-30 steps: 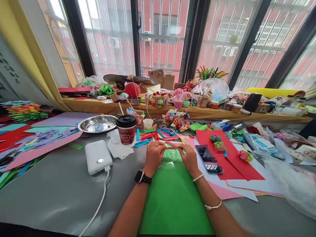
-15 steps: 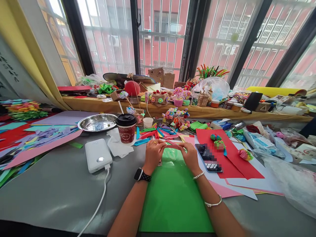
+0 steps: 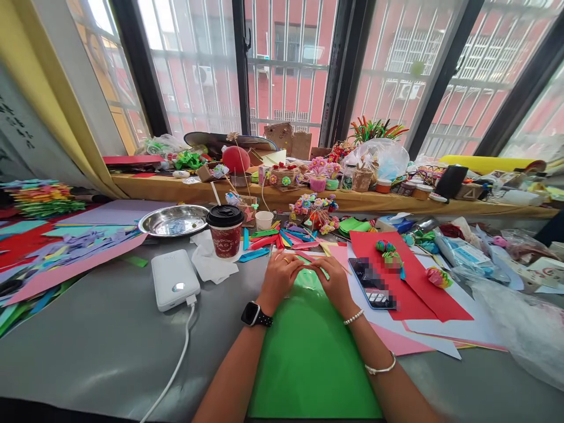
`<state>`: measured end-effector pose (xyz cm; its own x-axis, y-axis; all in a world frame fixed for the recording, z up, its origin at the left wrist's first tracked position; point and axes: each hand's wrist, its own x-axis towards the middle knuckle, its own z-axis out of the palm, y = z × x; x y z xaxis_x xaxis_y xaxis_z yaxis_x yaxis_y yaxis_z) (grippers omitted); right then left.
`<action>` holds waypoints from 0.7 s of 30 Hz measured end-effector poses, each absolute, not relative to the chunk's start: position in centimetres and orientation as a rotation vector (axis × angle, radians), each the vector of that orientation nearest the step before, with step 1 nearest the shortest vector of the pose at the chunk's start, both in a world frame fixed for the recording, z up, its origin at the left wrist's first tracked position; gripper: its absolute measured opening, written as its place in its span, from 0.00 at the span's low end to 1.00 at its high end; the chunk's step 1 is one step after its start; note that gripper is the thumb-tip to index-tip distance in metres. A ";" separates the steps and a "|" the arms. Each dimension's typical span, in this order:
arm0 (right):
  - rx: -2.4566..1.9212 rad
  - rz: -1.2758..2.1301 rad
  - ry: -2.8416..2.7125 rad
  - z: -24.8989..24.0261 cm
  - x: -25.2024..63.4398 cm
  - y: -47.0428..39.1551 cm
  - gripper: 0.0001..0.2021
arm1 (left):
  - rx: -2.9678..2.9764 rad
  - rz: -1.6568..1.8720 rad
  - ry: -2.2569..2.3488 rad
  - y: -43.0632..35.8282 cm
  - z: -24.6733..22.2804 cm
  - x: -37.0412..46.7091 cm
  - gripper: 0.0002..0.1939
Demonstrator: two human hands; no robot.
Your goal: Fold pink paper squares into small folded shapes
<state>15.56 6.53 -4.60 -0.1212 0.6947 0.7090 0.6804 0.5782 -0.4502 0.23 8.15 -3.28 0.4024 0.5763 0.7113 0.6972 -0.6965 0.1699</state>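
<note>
My left hand (image 3: 279, 276) and my right hand (image 3: 335, 281) meet over the far end of a green paper sheet (image 3: 308, 352) lying on the grey table. Both pinch a small pink paper strip (image 3: 308, 261) between the fingertips, which almost touch. The left wrist wears a black watch (image 3: 254, 315); the right wrist has a bead bracelet. A phone (image 3: 373, 283) lies just right of my right hand on a red sheet (image 3: 418, 288).
A paper coffee cup (image 3: 225, 231), a white power bank (image 3: 175, 279) with its cable and a steel bowl (image 3: 175, 220) stand to the left. Loose coloured strips (image 3: 273, 238) lie beyond my hands. Craft flowers, bags and paper stacks crowd the window ledge and right side.
My hands have drawn closer together; the pink strip, held stretched out between them before, is now bunched short between the fingertips.
</note>
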 end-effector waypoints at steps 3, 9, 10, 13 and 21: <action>-1.172 -0.015 -1.799 -4.7 15.9 6.6 0.06 | -2.532 -1.129 -1.164 8.2 -3.4 0.3 0.09; -1.323 -0.080 -1.470 -4.8 17.0 7.1 0.09 | -2.495 -1.169 -1.255 8.4 -3.5 -0.1 0.09; -1.271 -0.059 -1.534 -4.8 16.9 7.1 0.09 | -2.513 -1.164 -1.239 8.3 -3.5 -0.1 0.09; -1.131 0.015 -1.774 -4.7 16.3 7.0 0.07 | -2.584 -1.142 -1.174 8.3 -3.5 0.0 0.09; -1.233 0.070 -1.664 -4.6 16.7 7.0 0.07 | -2.444 -1.351 -1.416 9.0 -3.9 -0.5 0.10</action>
